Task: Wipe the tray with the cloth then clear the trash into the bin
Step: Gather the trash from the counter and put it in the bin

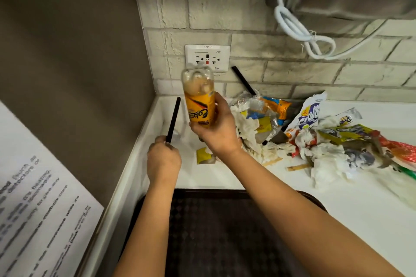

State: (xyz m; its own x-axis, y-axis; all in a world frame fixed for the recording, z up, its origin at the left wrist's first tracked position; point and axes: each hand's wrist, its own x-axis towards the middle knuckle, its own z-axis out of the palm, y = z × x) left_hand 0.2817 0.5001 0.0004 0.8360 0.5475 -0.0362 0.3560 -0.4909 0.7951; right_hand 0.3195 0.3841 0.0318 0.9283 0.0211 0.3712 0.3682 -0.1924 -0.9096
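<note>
Nearest the camera, at the bottom centre of the frame, lies the dark tray (225, 231), flat on the white worktop (360, 220), its patterned surface bare between the two forearms; no cloth is visible anywhere in view

Both hands are occupied above the far edge of the tray. Left hand (163, 159), centre left of the frame, closes its fingers around the lower end of a black straw (173, 119); the straw's long axis runs up and slightly right, toward the corner of the wall. Right hand (217, 128), centre of the frame, grips a yellow-labelled plastic bottle (199, 99) by its lower part. The bottle stands inverted, base uppermost, long axis near vertical

Remaining trash forms a pile (315, 132) of crumpled tissues, snack wrappers and flat wooden sticks, spread along the worktop from just right of the right hand out to the right edge of the frame. A second black straw (243, 80) leans out of the pile against the brick wall. A small yellow wrapper (202, 155) lies apart, between the two hands

Judgement: the right hand is the nearer to the pile. The bin is not in view, so the carrying direction cannot be determined
</note>
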